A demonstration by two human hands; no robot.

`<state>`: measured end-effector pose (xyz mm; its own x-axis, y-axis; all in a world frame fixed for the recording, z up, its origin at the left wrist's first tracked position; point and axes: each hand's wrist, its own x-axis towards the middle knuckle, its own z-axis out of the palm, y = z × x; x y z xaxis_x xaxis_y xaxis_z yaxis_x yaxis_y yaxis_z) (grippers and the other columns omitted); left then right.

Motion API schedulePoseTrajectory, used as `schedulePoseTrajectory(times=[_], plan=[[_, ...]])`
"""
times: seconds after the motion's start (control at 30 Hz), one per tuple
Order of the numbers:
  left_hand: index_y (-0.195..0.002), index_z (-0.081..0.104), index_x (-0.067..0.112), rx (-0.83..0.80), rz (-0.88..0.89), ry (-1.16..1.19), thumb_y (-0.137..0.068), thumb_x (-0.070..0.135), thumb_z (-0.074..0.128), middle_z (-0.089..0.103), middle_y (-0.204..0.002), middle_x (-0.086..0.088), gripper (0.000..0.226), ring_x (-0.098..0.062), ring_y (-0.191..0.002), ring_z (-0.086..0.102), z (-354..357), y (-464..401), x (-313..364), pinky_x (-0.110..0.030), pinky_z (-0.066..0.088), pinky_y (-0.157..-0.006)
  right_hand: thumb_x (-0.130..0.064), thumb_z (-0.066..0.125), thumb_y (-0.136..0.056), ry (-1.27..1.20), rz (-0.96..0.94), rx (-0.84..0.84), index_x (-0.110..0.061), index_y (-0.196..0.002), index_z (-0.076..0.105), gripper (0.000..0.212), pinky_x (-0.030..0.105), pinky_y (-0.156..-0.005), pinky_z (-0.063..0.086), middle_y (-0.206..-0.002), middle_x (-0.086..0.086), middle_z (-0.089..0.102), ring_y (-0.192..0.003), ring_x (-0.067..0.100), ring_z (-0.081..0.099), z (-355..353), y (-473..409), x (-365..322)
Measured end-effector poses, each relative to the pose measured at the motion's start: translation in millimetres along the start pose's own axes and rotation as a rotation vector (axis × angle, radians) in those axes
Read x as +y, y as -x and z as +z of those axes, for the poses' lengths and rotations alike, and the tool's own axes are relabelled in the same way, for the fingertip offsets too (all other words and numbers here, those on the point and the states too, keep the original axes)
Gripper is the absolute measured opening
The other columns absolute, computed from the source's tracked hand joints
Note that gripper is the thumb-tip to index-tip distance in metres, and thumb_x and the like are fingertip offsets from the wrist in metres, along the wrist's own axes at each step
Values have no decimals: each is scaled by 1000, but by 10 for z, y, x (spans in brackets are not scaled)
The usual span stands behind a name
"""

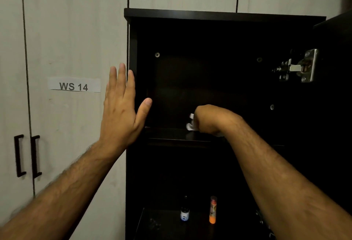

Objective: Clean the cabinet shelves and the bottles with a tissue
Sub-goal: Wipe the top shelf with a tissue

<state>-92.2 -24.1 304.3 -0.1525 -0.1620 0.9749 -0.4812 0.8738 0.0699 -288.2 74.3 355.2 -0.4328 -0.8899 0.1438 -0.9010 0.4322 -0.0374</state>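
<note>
A dark cabinet [209, 17] stands open in front of me. My right hand [207, 119] reaches inside and grips a crumpled white tissue [191, 125] pressed down on the upper shelf [171, 135]. My left hand [122, 104] is flat with straight fingers against the cabinet's left side edge. On the lower shelf [158, 224] stand a small dark bottle with a white label [184, 212] and an orange bottle with a clear cap [213, 210], both upright and apart.
The cabinet door [335, 49] hangs open at the right with a metal hinge [297, 67]. Pale wardrobe doors with black handles [27, 156] and a paper label "WS 14" [74, 85] fill the left side.
</note>
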Motion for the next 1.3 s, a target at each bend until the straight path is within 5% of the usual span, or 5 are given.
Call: schedulePoseTrajectory(times=[0.13, 0.33, 0.6, 1.07, 1.3], plan=[[-154, 7, 9, -29, -21, -53, -98, 52, 25, -3, -163, -8, 73, -20, -149, -9, -77, 33, -40, -38, 1, -122, -14, 54, -96, -163, -291, 51, -20, -106, 73, 23, 22, -67, 45, -102, -6, 65, -87, 14, 61, 83, 14, -292], [-154, 5, 11, -55, -26, -101, -97, 56, 20, -4, -163, -4, 74, -15, -149, -11, -226, 30, -122, -33, -1, -121, 10, 47, -82, -534, -424, 63, -10, -115, 70, 45, 30, -103, 46, -120, 3, 67, -116, 18, 60, 298, -126, -749], [-155, 4, 15, -116, -13, -118, -97, 58, 16, -6, -163, 0, 74, -11, -148, -11, -314, -74, -303, -36, 2, -121, 16, 39, -86, -880, -194, 112, -8, -67, 54, 34, 11, -39, 36, -59, 0, 46, -44, 1, 48, 289, -158, -932], [-155, 6, 13, -183, 64, 26, -97, 55, 18, 0, -163, -1, 72, -11, -149, -7, -225, -122, -452, -31, 2, -121, -5, 69, -83, -591, -159, 309, -21, -86, 71, 17, 32, -81, 56, -97, -6, 67, -92, 13, 63, 406, -27, -1042], [-155, 7, 13, -184, 64, 100, -97, 55, 17, 1, -163, -2, 73, -12, -149, -5, -279, -108, -539, -37, 5, -122, -9, 47, -96, -481, -119, 182, -9, -145, 39, 50, 32, -81, 52, -121, 11, 60, -104, 23, 60, 433, 175, -1297]])
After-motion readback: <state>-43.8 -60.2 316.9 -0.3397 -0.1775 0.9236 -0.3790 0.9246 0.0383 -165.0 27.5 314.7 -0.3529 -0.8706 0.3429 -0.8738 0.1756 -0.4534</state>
